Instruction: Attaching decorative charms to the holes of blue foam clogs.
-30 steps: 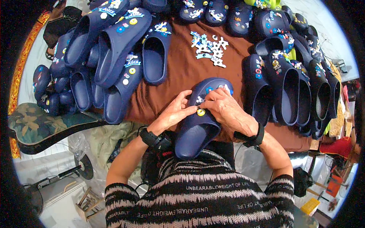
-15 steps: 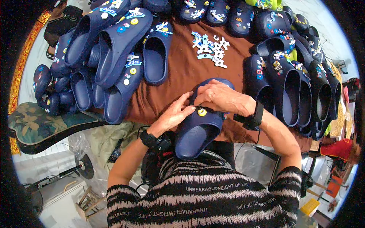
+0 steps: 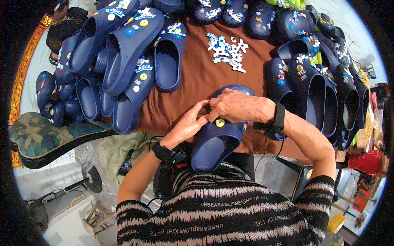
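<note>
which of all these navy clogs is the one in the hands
The navy clog at the table's near edge, with a yellow round charm; the left hand and right hand grip its toe. The others lie untouched.

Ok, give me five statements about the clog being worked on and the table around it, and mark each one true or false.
1. Both hands are on one navy clog. True: the left hand and the right hand meet over its front.
2. A round yellow charm sits on that clog. True.
3. The table cloth is green. False: it is brown.
4. The loose charms lie in a box. False: they lie bare on the cloth, beyond the hands.
5. The right wrist is bare. False: it wears a black band.
</note>
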Demonstrator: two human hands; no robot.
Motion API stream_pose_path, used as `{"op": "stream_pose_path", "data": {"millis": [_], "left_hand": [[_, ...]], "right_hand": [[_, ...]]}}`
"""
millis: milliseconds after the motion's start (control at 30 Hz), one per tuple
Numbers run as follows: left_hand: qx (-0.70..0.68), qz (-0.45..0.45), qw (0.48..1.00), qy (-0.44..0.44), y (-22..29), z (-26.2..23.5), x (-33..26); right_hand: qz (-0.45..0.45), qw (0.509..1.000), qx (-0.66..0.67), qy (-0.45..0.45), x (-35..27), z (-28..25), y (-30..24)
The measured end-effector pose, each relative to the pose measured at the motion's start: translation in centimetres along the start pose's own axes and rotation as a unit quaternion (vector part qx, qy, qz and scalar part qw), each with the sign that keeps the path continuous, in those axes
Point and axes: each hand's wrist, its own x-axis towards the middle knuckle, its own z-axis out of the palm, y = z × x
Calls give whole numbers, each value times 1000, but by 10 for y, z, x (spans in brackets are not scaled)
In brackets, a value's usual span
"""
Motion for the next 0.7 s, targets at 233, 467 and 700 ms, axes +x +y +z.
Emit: {"op": "stream_pose_path", "data": {"millis": [233,467,700], "left_hand": [[18,4,1000,5,15,6,-3],[42,-33,998,15,11,6,-4],[49,-18,998,18,7,5,-4]], "right_hand": [[8,1000,23,-4,-1,-6,15],[208,936,267,99,-10,-25,9],[304,905,296,37,-13,-12,5]]}}
